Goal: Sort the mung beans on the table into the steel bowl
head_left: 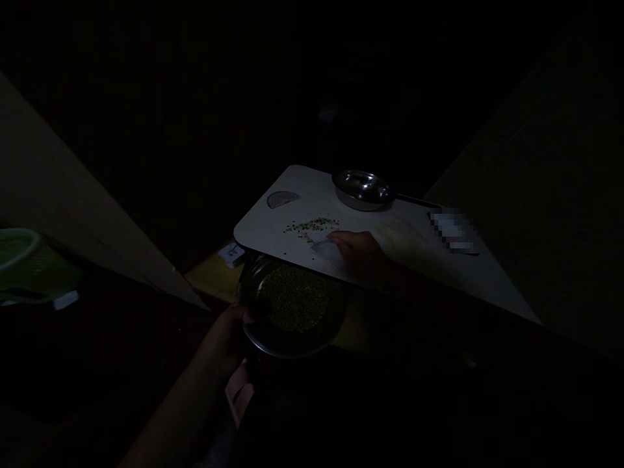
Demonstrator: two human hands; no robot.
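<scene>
From the head-worn view, in a very dim room, the left hand [227, 338] is clenched around the rim of a round stainless-steel bowl [287, 353], holding it just below the near edge of a white rectangular board [302, 188]. The bowl is tilted slightly and holds a mound of small green mung beans [292, 298]. With that load it probably feels moderately heavy, and its smooth metal could be slippery, so the rim looks like the surest place to grip. The beans will likely roll and spill easily if it tips further.

The right hand [358, 252] lies on the board, its fingers extended over a pale, translucent half-disc of plastic [324, 252]. They do not look clenched, but I cannot tell whether they are gripping it. A loose scatter of green beans [311, 225] sits just beside those fingertips. A second grey half-disc [283, 199] lies farther back on the board, and a shallow steel pan [363, 190] with a long dark handle [414, 200] stands at the far edge. A pixelated white object [453, 231] lies to the right. Below the board is a yellow surface [209, 276], and a bright green plastic basket [17, 250] sits off to the left.
</scene>
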